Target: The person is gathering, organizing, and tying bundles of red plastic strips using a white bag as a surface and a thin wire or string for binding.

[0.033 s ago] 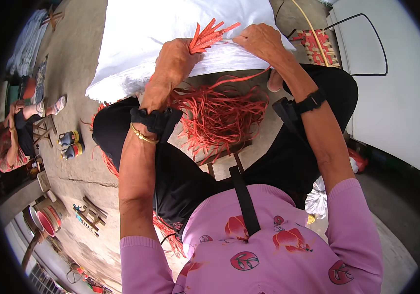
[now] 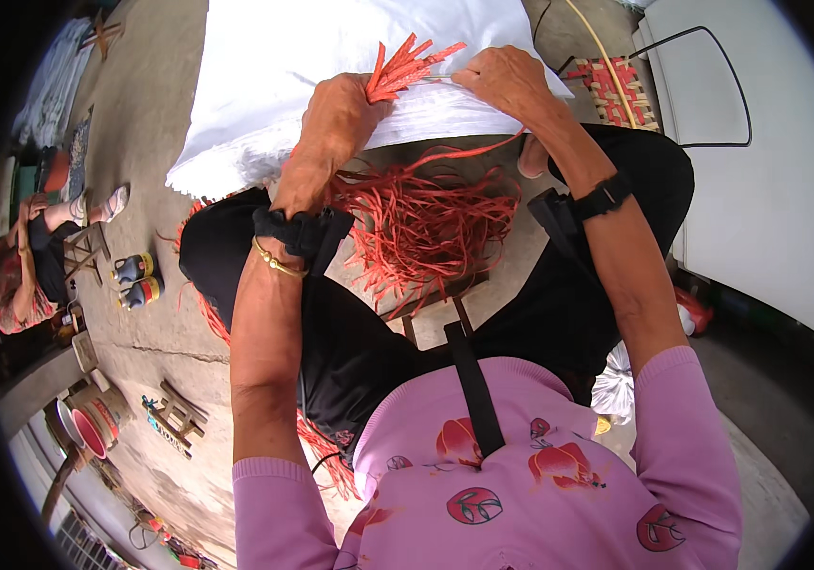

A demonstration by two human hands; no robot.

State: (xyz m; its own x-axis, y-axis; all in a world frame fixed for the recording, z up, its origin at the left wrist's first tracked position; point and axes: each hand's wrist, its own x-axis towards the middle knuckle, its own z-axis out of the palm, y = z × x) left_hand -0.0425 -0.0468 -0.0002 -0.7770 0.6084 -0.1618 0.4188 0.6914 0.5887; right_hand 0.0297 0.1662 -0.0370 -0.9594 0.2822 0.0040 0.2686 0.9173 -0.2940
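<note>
My left hand [image 2: 342, 116] is closed round a bunch of folded red plastic strips [image 2: 401, 72], whose pointed ends fan out past the thumb. Opposite it, my right hand [image 2: 504, 80] pinches a thin, needle-like metal tool [image 2: 437, 77] that reaches toward the bunch; how its tip meets the strips is hard to make out. Both hands are over the near part of a stack of white woven sheets [image 2: 274, 66]. A loose red strip [image 2: 469, 152] runs from below my right hand down to a tangled heap of red strips [image 2: 431, 223] between my knees.
At the right stand a woven red-and-cream seat [image 2: 613, 90] and a large pale panel [image 2: 758, 190]. A seated person [image 2: 32, 247] is at the far left, near a pair of slippers [image 2: 136, 280]. A small wooden stool [image 2: 176, 415] lies on the concrete floor.
Almost nothing differs; the tips of the red strips in my left hand have shifted very slightly.
</note>
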